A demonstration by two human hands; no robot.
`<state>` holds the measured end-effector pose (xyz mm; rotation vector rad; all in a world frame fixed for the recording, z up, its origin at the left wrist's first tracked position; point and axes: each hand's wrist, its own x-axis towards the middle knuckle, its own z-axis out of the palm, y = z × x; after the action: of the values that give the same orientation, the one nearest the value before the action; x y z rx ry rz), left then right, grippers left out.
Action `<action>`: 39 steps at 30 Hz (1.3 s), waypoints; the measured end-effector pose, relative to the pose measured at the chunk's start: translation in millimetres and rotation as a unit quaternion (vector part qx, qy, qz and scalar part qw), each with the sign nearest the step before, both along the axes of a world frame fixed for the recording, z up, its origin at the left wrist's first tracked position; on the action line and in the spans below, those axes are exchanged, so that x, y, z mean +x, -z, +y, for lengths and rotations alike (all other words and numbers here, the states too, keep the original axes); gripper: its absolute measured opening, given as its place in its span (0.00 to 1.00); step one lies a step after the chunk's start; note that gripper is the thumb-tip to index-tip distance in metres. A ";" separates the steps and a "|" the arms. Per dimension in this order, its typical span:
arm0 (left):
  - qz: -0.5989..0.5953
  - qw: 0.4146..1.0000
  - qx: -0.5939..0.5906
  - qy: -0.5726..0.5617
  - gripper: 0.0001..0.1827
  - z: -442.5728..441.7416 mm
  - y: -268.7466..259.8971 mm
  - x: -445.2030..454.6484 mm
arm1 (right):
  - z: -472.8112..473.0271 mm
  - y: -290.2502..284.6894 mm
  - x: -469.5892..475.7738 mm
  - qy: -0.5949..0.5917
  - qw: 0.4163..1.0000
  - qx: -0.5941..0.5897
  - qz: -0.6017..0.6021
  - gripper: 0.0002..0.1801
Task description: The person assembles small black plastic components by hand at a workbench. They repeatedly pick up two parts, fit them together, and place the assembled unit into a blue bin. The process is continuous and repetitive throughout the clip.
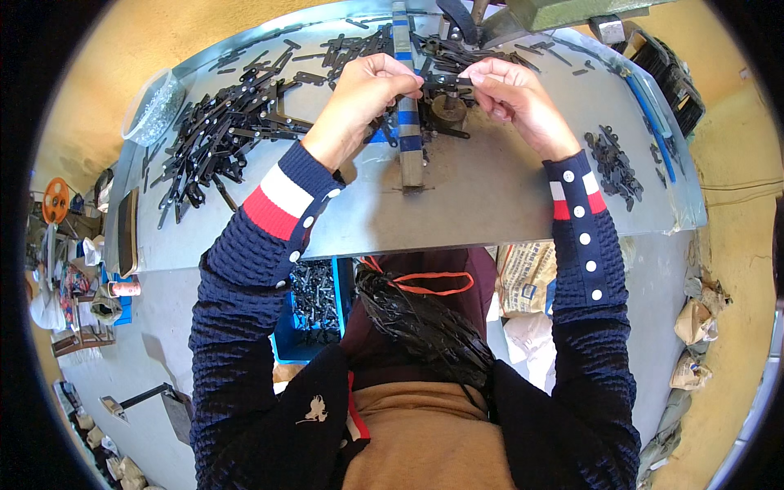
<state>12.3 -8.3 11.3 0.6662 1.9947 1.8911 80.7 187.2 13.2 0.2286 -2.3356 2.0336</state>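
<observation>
A short black metal link part (450, 80) spans the gap between my hands, above a small round metal anvil (448, 111). My right hand (511, 92) pinches its right end between thumb and fingers. At the other end, the thumb and forefinger of my left hand (376, 82) are closed on the part, though the fingers hide that contact. Passing by my left fingertips is a long bar banded with blue tape (410, 144). Left of that hand lies a large heap of riveted black metal links (214, 138). More loose black strips (358, 49) are scattered behind.
A clear plastic tub of small metal pieces (156, 107) stands at the table's left edge. Small black plates (614, 165) lie at right. A green machine part (569, 12) overhangs the back. Below the table are a blue bin of black parts (313, 300) and a printed sack (525, 275).
</observation>
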 end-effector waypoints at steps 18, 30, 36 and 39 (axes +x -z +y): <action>-0.018 1.000 -0.024 -0.002 0.05 -1.3 5.3 -2.8 | 14.6 4.1 -5.4 0.002 0.996 -0.047 -0.076 0.03; 0.017 0.999 0.038 0.035 0.06 -3.7 -4.3 -1.7 | 8.5 -4.0 0.8 0.015 0.997 -0.065 -0.030 0.08; 0.073 0.995 0.010 0.063 0.09 -4.9 -7.8 1.7 | 6.7 -4.6 -1.0 -0.010 0.992 -0.127 -0.020 0.11; 0.057 0.998 0.028 0.022 0.08 -5.7 -10.1 0.4 | 14.9 -1.3 -1.0 0.007 0.999 -0.042 -0.013 0.13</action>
<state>12.6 -14.0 21.5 0.8447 1.9841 1.9297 79.7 202.1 14.5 0.1837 -2.2535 2.1358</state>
